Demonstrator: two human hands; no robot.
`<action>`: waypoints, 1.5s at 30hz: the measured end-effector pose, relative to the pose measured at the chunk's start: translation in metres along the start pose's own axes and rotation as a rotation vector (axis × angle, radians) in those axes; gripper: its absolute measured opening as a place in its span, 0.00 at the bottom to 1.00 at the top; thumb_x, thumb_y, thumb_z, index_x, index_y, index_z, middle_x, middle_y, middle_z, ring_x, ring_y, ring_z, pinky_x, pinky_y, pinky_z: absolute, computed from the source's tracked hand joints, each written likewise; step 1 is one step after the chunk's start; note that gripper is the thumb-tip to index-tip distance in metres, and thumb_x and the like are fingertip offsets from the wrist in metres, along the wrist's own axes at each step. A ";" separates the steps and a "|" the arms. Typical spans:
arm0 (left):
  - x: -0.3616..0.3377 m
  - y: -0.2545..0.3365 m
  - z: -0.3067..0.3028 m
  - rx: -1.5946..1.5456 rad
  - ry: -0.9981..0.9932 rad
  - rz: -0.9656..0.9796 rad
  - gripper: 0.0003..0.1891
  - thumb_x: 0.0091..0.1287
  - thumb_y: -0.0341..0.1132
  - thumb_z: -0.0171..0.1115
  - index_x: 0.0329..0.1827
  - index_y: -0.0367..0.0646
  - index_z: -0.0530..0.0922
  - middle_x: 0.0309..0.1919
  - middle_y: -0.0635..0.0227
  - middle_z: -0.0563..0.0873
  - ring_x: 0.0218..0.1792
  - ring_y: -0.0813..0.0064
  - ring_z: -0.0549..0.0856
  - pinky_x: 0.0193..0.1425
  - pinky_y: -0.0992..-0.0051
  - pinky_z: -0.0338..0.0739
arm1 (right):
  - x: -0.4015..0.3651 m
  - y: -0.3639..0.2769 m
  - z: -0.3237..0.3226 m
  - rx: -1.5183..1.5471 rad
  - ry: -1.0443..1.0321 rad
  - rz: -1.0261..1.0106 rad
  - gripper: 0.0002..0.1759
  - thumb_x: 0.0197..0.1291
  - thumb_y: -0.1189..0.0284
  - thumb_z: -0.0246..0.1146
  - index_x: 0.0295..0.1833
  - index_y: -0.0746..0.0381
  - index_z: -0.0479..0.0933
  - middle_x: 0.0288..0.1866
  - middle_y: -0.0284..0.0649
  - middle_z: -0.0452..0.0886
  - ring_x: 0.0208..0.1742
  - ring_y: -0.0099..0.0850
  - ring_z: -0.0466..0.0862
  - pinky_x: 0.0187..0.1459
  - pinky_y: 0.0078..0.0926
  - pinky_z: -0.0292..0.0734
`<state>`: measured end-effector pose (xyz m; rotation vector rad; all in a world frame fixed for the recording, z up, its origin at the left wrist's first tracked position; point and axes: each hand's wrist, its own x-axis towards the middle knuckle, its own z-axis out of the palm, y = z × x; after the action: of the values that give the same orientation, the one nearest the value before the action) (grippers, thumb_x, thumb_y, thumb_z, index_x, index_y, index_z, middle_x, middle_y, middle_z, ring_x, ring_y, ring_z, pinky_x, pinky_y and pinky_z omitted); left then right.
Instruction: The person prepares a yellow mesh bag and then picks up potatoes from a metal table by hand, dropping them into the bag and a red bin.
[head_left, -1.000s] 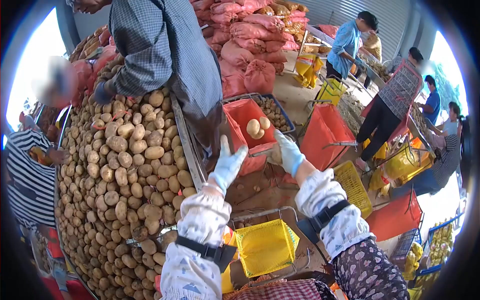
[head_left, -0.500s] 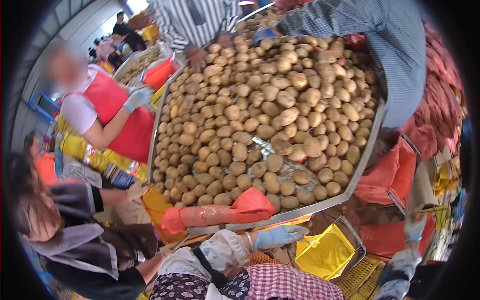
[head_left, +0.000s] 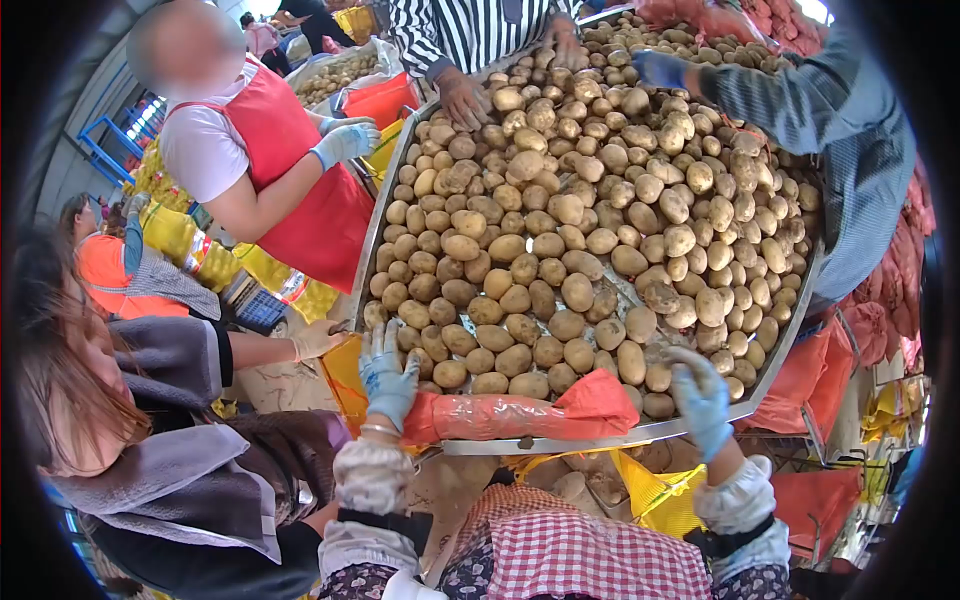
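A big metal tray [head_left: 640, 432] is heaped with several brown potatoes [head_left: 570, 230]. My left hand [head_left: 387, 375], in a blue glove, reaches over the tray's near left corner with fingers spread, touching the nearest potatoes. My right hand [head_left: 702, 396], also gloved in blue, hovers over potatoes at the near right edge with fingers apart and holds nothing. A rolled red mesh sack [head_left: 520, 412] lies along the near rim between my hands.
A person in a red apron [head_left: 300, 190] stands at the tray's left. A striped-shirt person [head_left: 470, 40] and a blue-checked sleeve [head_left: 830, 120] work the far and right sides. Another person's hand [head_left: 318, 340] reaches in at left. Yellow crate [head_left: 660, 490] below, red sacks [head_left: 815, 375] right.
Both of my hands have come up from below the rim to the potatoes at the tray's near edge. The view has swung from the red sacks back over the pile.
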<state>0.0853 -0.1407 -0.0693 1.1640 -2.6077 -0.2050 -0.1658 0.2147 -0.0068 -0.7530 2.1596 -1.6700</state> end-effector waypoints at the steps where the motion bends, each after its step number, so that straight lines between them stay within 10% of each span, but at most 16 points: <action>1: 0.003 -0.020 0.015 -0.003 -0.040 0.014 0.32 0.63 0.42 0.60 0.72 0.50 0.64 0.71 0.55 0.65 0.72 0.47 0.59 0.74 0.55 0.52 | 0.006 -0.007 0.026 -0.010 -0.075 0.122 0.15 0.65 0.69 0.62 0.54 0.64 0.78 0.46 0.40 0.83 0.47 0.27 0.81 0.49 0.25 0.76; 5: 0.002 -0.060 0.021 -0.259 -0.265 0.184 0.30 0.63 0.43 0.58 0.69 0.50 0.68 0.72 0.58 0.64 0.73 0.46 0.55 0.76 0.56 0.49 | 0.023 -0.027 0.100 -0.334 -0.239 -0.230 0.14 0.61 0.67 0.63 0.51 0.59 0.80 0.45 0.46 0.83 0.47 0.43 0.81 0.50 0.37 0.76; 7: -0.006 -0.059 0.020 -0.225 -0.269 0.187 0.29 0.62 0.46 0.59 0.68 0.50 0.70 0.72 0.59 0.64 0.73 0.47 0.55 0.75 0.54 0.49 | 0.026 -0.021 0.125 -0.672 -0.686 -0.212 0.15 0.58 0.62 0.62 0.47 0.57 0.82 0.39 0.46 0.84 0.46 0.45 0.79 0.50 0.41 0.74; 17: 0.004 -0.028 0.028 0.058 -0.011 0.198 0.28 0.52 0.51 0.67 0.51 0.43 0.77 0.66 0.50 0.68 0.66 0.46 0.66 0.69 0.53 0.60 | 0.040 -0.028 0.192 -0.810 -0.553 -0.327 0.14 0.56 0.59 0.60 0.42 0.56 0.81 0.35 0.45 0.84 0.40 0.45 0.81 0.43 0.44 0.74; 19: 0.015 -0.021 -0.022 0.050 -0.409 0.117 0.28 0.53 0.49 0.66 0.53 0.42 0.77 0.62 0.50 0.72 0.63 0.50 0.71 0.67 0.58 0.65 | 0.055 -0.033 0.220 -0.806 -0.630 -0.441 0.14 0.56 0.60 0.60 0.43 0.56 0.81 0.36 0.46 0.84 0.41 0.47 0.81 0.43 0.44 0.74; 22: 0.026 -0.021 -0.053 -0.136 -0.507 0.032 0.29 0.54 0.49 0.64 0.57 0.44 0.75 0.56 0.52 0.77 0.58 0.55 0.76 0.64 0.60 0.69 | 0.056 -0.019 0.225 -1.017 -0.877 -0.397 0.18 0.55 0.57 0.62 0.49 0.53 0.80 0.39 0.46 0.84 0.39 0.47 0.82 0.45 0.44 0.75; 25: 0.025 -0.017 -0.011 -0.097 0.028 0.365 0.31 0.58 0.47 0.62 0.63 0.42 0.71 0.62 0.51 0.73 0.66 0.50 0.69 0.71 0.55 0.60 | 0.056 -0.033 0.232 -0.994 -0.717 -0.465 0.24 0.54 0.53 0.63 0.56 0.50 0.77 0.41 0.46 0.84 0.40 0.47 0.83 0.45 0.44 0.76; 27: 0.015 -0.023 -0.010 -0.123 -0.155 0.400 0.30 0.59 0.45 0.62 0.63 0.41 0.71 0.64 0.50 0.70 0.68 0.48 0.65 0.72 0.53 0.56 | 0.059 -0.051 0.237 -0.960 -0.941 -0.227 0.28 0.54 0.53 0.63 0.61 0.48 0.74 0.40 0.46 0.83 0.41 0.46 0.82 0.43 0.44 0.77; 31: 0.013 -0.054 -0.010 -0.162 -0.282 0.362 0.23 0.61 0.39 0.59 0.59 0.43 0.74 0.62 0.50 0.72 0.66 0.49 0.68 0.70 0.55 0.62 | 0.068 -0.056 0.252 -1.018 -0.998 -0.412 0.27 0.57 0.56 0.62 0.63 0.47 0.73 0.41 0.45 0.83 0.45 0.44 0.82 0.46 0.40 0.76; 34: 0.013 -0.062 0.009 -0.417 -0.022 0.130 0.24 0.61 0.37 0.60 0.62 0.43 0.73 0.63 0.51 0.72 0.65 0.51 0.70 0.69 0.57 0.63 | 0.075 -0.026 0.259 -0.740 -0.965 -0.370 0.29 0.55 0.51 0.62 0.63 0.48 0.73 0.54 0.46 0.78 0.56 0.46 0.77 0.59 0.41 0.70; 38: 0.021 -0.051 0.016 -0.290 -0.125 0.327 0.28 0.59 0.37 0.61 0.65 0.43 0.71 0.62 0.52 0.73 0.64 0.50 0.71 0.70 0.57 0.62 | 0.073 -0.022 0.241 -0.943 -0.592 -0.377 0.28 0.55 0.52 0.62 0.62 0.48 0.74 0.73 0.48 0.58 0.71 0.54 0.58 0.69 0.56 0.52; 45: 0.093 -0.062 0.023 0.045 0.192 0.179 0.29 0.64 0.46 0.55 0.67 0.41 0.67 0.68 0.52 0.66 0.71 0.49 0.60 0.75 0.55 0.51 | 0.066 -0.015 0.237 -0.769 -0.658 -0.380 0.23 0.56 0.57 0.62 0.58 0.50 0.77 0.70 0.53 0.64 0.68 0.55 0.64 0.69 0.53 0.53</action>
<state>0.0634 -0.2510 -0.0883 0.9079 -2.5386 0.0026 -0.0882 -0.0147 -0.0527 -1.7090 2.1737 -0.4823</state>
